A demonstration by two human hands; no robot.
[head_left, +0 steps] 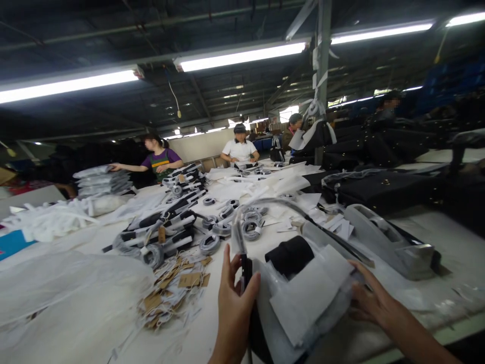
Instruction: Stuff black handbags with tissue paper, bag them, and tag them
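Observation:
My left hand [237, 303] grips the black edge of a bag [257, 328] between thumb and fingers. A long handle [293, 205], partly wrapped in clear plastic, arches up from the bag. Across the bag lies a white sheet [310, 293] with cloudy plastic around it. My right hand [373, 298] closes on the plastic at the sheet's right side, its fingertips partly hidden. A rolled black piece [290, 255] sits just behind the sheet. Left of my left hand is a pile of brown paper tags [189, 280] with strings.
A grey tape dispenser [390, 242] stands to the right. Coiled plastic-wrapped straps [210, 243] and wrapped black handles [162, 230] cover the table's middle. Plastic sheeting [76, 298] spreads at left. Across the table are co-workers, one touching a stack of wrapped packs [102, 182]. Black bags [386, 189] lie at right.

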